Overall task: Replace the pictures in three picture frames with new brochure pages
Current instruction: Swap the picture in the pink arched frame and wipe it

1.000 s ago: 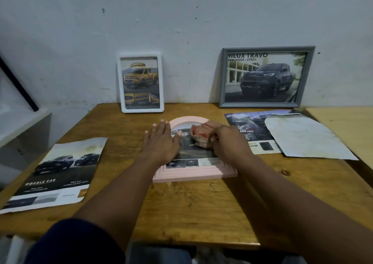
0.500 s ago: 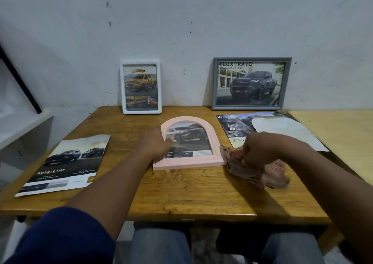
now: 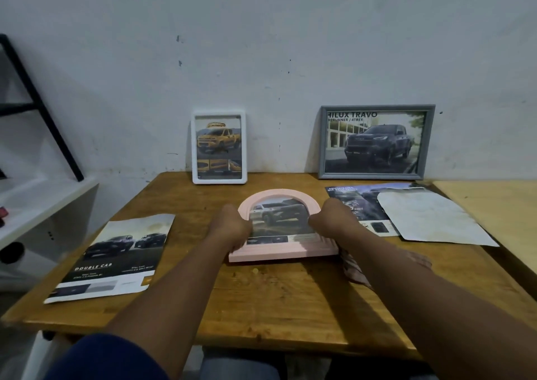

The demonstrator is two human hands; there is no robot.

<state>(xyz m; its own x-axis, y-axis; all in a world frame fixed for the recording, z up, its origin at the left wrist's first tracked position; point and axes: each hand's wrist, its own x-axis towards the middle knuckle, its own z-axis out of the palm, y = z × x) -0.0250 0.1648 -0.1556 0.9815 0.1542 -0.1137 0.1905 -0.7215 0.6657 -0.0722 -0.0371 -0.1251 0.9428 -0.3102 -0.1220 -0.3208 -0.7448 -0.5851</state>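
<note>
left hand, right hand: both gripping side rails of pink arched frame | handling: likely light, stiff, front pane fragile | hold: opposite edges, avoiding pane

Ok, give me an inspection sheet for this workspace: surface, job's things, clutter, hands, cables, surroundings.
Surface: wooden table; a paler table stands beside it on the right.
Job's things: pink arched frame holds a car picture; white frame and grey frame lean on the wall, both filled; Double Cab page at left; second page at right, partly under a pale sheet.
Clutter: cloth under the right forearm.
Hands: left hand and right hand grip the pink arched frame's sides.
Cables: nothing seen.
Surroundings: white shelf and black bar at left.
</note>
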